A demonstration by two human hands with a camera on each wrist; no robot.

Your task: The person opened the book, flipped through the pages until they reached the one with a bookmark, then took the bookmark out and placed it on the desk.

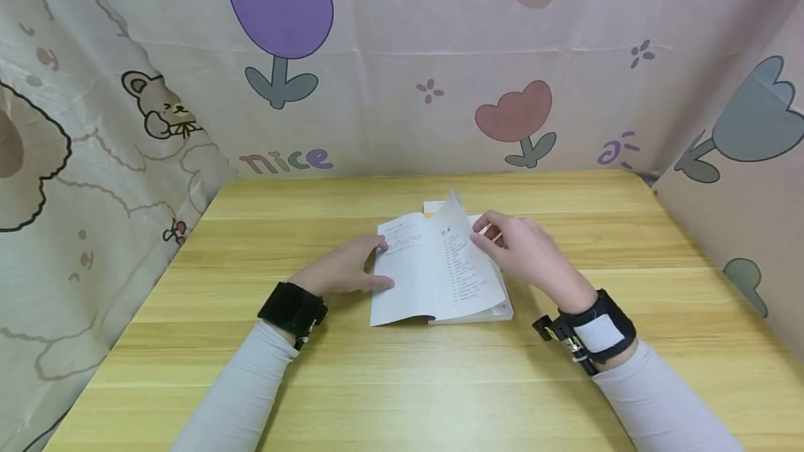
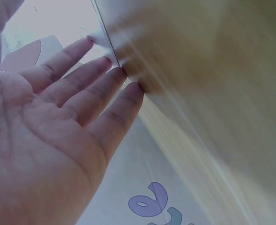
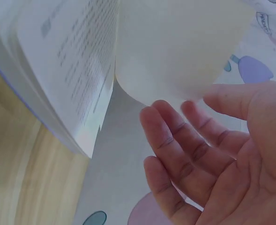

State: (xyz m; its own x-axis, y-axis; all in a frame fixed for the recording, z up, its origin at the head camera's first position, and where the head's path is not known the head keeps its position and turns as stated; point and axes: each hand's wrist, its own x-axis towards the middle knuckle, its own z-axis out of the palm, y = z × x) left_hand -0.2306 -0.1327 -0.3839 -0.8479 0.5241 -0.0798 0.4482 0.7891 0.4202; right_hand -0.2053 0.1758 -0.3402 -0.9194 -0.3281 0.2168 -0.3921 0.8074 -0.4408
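Observation:
An open book [image 1: 402,291] with white printed pages lies near the middle of the table. My left hand [image 1: 342,267] rests at its left side, thumb over the page and the other fingers along the outer edge; in the left wrist view those fingers [image 2: 114,110] are extended. On the right, a page [image 1: 467,267] with a printed list stands partly raised. My right hand [image 1: 530,246] pinches its outer edge between thumb and fingers. The right wrist view shows this page [image 3: 175,51] curving up, with printed text [image 3: 77,51] on the pages beneath.
The wooden table [image 1: 402,382] reaches back to a hanging cloth [image 1: 389,110] printed with flowers and letters. Similar cloth [image 1: 94,180] hangs at the left and right sides. Behind the book, a white and yellow piece [image 1: 432,208] sticks out at its top.

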